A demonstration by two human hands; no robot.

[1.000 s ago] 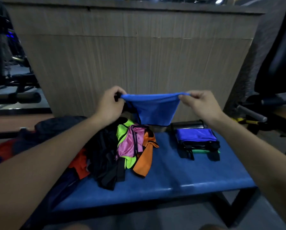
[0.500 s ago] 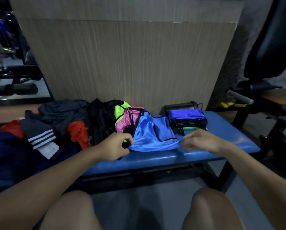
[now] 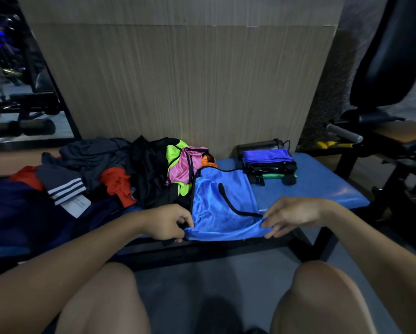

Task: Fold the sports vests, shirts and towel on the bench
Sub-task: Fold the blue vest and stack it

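In the head view, a blue sports vest (image 3: 222, 208) is seen spread on the blue bench (image 3: 322, 186), its near hem drawn to the front edge of the seat. That hem is pinched at its left corner by the left hand (image 3: 170, 224) and at its right corner by the right hand (image 3: 291, 216), fingers and thumb curled onto the cloth in both cases. Black trim is seen running along the vest's edges and across its face.

The fabric is shiny and is judged to be thin, light and very limp; no shape of its own can be expected from it, and it is likely to slide on the smooth padded seat. A two-point hold at the corners, as taken now, is judged the best grip, since the cloth is kept taut between them and sagging in the middle is limited. The bound edges are probably firmer to pinch than the open mesh.

To the left, an unfolded heap of garments (image 3: 120, 174) is piled, with a pink and yellow-green vest (image 3: 183, 165) lying just beside the blue one and touching its left edge. At the far right of the bench, a small stack of folded vests (image 3: 268, 165) is set, apart from the blue vest, with a dark bottle (image 3: 260, 147) lying behind it.
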